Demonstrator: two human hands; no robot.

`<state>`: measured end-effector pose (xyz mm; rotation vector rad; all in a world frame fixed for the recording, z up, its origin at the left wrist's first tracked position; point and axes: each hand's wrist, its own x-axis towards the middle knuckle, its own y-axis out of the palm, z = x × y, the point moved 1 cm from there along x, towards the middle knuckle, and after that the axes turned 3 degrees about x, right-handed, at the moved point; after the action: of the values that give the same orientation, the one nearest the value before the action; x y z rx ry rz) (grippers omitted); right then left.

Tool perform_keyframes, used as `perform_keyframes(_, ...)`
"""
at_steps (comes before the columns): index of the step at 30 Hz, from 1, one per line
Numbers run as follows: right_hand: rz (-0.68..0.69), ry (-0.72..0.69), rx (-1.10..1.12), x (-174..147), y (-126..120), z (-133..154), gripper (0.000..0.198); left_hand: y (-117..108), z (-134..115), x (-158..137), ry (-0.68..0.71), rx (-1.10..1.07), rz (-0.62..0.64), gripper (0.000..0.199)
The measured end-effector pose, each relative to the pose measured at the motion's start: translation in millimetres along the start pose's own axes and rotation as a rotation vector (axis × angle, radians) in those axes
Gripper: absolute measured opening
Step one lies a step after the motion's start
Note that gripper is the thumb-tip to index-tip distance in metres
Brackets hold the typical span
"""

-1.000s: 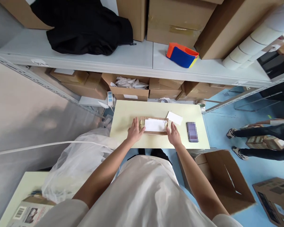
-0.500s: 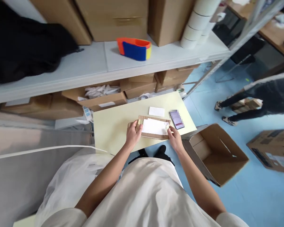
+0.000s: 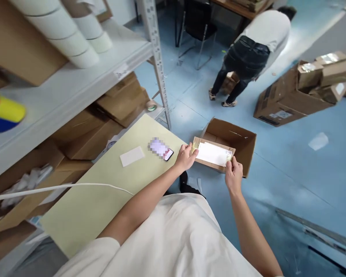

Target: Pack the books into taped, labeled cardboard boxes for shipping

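Note:
Between my two hands is a small cardboard box [image 3: 212, 163] with a white label [image 3: 211, 153] on its upper face and shiny tape at both ends. My left hand [image 3: 187, 157] grips its left end, thumb on top. My right hand [image 3: 233, 175] pinches the right end. The box is held in the air beyond the table's right edge, in front of a large open cardboard carton [image 3: 245, 148] on the floor, and covers part of that carton. On the pale yellow table [image 3: 103, 209] to the left lie a smartphone [image 3: 168, 154] and a white card-like rectangle [image 3: 132, 156].
A grey metal shelf [image 3: 109, 79] stands at left, holding white rolls [image 3: 75, 42] and cartons. A white cable [image 3: 83, 184] crosses above the table. Further off, a person [image 3: 248, 54] bends over on the blue floor, near a carton filled with small boxes [image 3: 291, 94].
My view and body have turned to the right. Both hands have carried the labelled box from above the table to in front of the open carton, keeping hold of it.

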<state>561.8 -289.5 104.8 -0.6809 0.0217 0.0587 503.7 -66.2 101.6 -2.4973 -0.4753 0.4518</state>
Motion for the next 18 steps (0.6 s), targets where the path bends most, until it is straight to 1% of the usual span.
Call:
perform_keyframes(2, -0.066, 0.033, 0.015, 15.2, -5.7, -15.7, 0.064, 23.5, -12.7, 27.8, 0.028, -0.017, 0.055, 0.063)
perform_keyframes(4, -0.139, 0.020, 0.035, 26.3, -7.6, -30.3, 0.064, 42.2, -21.0, 48.1, 0.067, -0.091, 0.108, 0.064)
perform_keyframes(6, -0.203, -0.025, 0.030, 33.6, -2.8, -45.9, 0.059, 55.9, -21.6, 59.2, 0.103, -0.176, 0.153, 0.066)
perform_keyframes(8, -0.185, -0.053, 0.015, 39.1, 11.5, -65.2, 0.053, 65.8, -12.2, 61.0, 0.104, -0.212, 0.178, 0.066)
perform_keyframes(9, -0.131, -0.037, 0.013, 42.1, 22.6, -77.1, 0.051, 69.9, -4.0, 58.7, 0.087, -0.210, 0.185, 0.065)
perform_keyframes(10, -0.049, 0.001, 0.016, 45.7, 36.1, -90.6, 0.048, 73.8, 6.2, 54.8, 0.057, -0.204, 0.193, 0.063)
perform_keyframes(13, 0.262, 0.204, 0.032, 60.5, 87.3, -138.7, 0.041, 85.2, 42.2, 36.9, -0.083, -0.200, 0.232, 0.056)
perform_keyframes(14, 0.345, 0.263, 0.036, 66.5, 106.5, -155.8, 0.038, 88.7, 54.0, 30.3, -0.133, -0.197, 0.247, 0.053)
perform_keyframes(16, 0.451, 0.340, 0.053, 79.2, 146.6, -188.9, 0.034, 94.4, 75.2, 17.4, -0.213, -0.172, 0.275, 0.047)
perform_keyframes(18, 0.494, 0.373, 0.087, 90.3, 187.7, -217.3, 0.036, 97.5, 92.3, 5.0, -0.266, -0.130, 0.296, 0.042)
